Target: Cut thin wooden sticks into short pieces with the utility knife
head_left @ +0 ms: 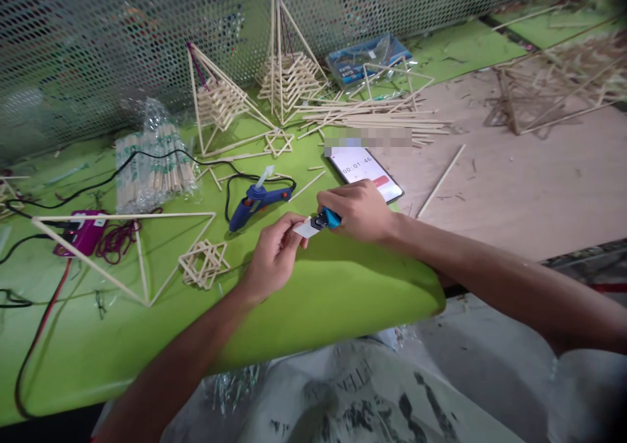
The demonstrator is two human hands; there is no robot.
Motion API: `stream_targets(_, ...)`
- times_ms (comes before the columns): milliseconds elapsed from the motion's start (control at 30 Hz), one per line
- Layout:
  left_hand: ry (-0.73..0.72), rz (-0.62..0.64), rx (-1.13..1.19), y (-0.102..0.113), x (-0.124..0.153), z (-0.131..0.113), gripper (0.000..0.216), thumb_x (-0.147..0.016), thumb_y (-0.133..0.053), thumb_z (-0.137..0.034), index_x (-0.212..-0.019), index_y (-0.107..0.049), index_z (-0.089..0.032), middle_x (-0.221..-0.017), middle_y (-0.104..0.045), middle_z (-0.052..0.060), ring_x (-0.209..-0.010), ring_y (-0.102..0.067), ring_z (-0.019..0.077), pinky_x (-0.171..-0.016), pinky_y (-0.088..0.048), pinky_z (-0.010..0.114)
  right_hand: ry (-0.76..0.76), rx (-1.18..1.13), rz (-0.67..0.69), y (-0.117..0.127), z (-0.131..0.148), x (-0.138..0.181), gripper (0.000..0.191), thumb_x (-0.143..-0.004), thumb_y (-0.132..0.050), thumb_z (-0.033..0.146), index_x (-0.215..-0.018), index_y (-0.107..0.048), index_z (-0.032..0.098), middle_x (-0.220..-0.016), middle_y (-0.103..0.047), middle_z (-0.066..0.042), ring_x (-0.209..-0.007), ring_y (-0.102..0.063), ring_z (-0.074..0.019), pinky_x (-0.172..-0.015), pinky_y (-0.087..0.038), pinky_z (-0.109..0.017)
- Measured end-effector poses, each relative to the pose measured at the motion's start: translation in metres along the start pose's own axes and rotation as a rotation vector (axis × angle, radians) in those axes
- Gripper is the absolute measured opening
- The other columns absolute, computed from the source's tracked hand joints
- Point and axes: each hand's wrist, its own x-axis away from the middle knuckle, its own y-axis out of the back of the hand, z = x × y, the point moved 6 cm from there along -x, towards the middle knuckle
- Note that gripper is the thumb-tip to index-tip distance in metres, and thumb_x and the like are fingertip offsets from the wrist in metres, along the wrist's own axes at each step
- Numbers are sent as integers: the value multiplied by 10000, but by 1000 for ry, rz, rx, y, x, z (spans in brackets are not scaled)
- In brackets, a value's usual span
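Note:
My right hand (360,211) is closed around a blue utility knife (332,218), its broad blade pointing left. Close by, my left hand (277,250) pinches a thin wooden stick (307,220); only a pale tip shows at the blade, and the rest is hidden by the fingers. Both hands are above the green tabletop near its front edge. A blue hot glue gun (257,201) lies just beyond my left hand. Left of that hand sits a small star-shaped stack of sticks (204,264). Behind my right hand rests a phone (365,170) showing a timer.
Two stick pyramids (218,103) stand at the back before a perforated metal screen (98,57). Loose sticks (372,117) lie behind the phone. Bagged sticks (155,165), a magenta box (81,232) with cords and a large stick frame (125,215) occupy the left.

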Motion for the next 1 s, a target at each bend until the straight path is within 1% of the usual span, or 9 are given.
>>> stream_targets(200,-22,-11,-61,0,-1,-4,237,-957,-499,-407,-905,-602,-200,-702,-538,-1,-623,-480,120,-586,-345,263,-32,-22,34,0,-1,-2,61,-733,-427,205,-710,-484,209,-559,-485,24,-494,-339,-100,-490,-181,-277)
stream_targets(400,-36,-27,-62,-2,-1,-9,231,-966,-484,-394,-905,-599,-203,-677,-523,-10,-587,-445,112,-558,-320,265,-55,-7,9,1,-1,-2,49,-721,-438,192,-719,-484,210,-562,-494,24,-491,-350,-102,-488,-183,-282)
stream_targets(567,93,-85,62,1,-3,-2,251,-954,-506,-415,-874,-587,-192,-679,-495,-16,-565,-398,95,-510,-281,246,-99,-14,27,-2,-5,-3,132,-687,-470,181,-816,-486,203,-601,-514,24,-486,-352,-101,-471,-192,-272)
stream_targets(633,126,-138,143,6,-4,1,228,-929,-555,-422,-909,-582,-197,-668,-468,-31,-559,-380,89,-498,-269,231,-89,-125,-19,8,-5,-4,233,-724,-483,190,-957,-480,172,-658,-542,15,-474,-361,-98,-456,-225,-267)
stream_targets(700,137,-186,197,10,-5,2,226,-909,-589,-424,-937,-575,-200,-653,-450,-43,-553,-376,85,-498,-275,220,-32,-282,-77,22,-3,-5,285,-787,-497,209,-1059,-440,146,-766,-582,-22,-529,-440,-110,-490,-319,-269)
stream_targets(767,142,-223,217,13,-6,2,239,-907,-589,-434,-933,-574,-197,-641,-451,-46,-544,-379,82,-499,-286,213,1,-458,-136,38,-2,-5,227,-860,-517,257,-1053,-437,168,-897,-606,-66,-700,-548,-144,-613,-420,-292)
stream_targets(833,147,-236,213,14,-6,2,250,-912,-577,-443,-917,-578,-193,-642,-464,-43,-545,-392,79,-501,-296,208,-32,-723,-158,44,-3,-5,221,-927,-506,342,-1071,-443,187,-973,-611,-76,-841,-591,-166,-718,-467,-316)
stream_targets(933,144,-220,202,12,-5,1,246,-915,-578,-435,-905,-587,-190,-651,-459,-40,-556,-398,75,-500,-292,205,-80,-1197,-8,27,4,-6,369,-989,-405,454,-1235,-387,179,-942,-613,-53,-850,-620,-155,-738,-513,-321)
stream_targets(1000,142,-206,184,10,-5,1,245,-920,-573,-427,-879,-589,-186,-648,-442,-41,-553,-385,72,-496,-280,206,-118,-1374,110,10,9,-5,416,-990,-396,487,-1262,-375,172,-897,-609,-36,-773,-623,-136,-689,-531,-302)
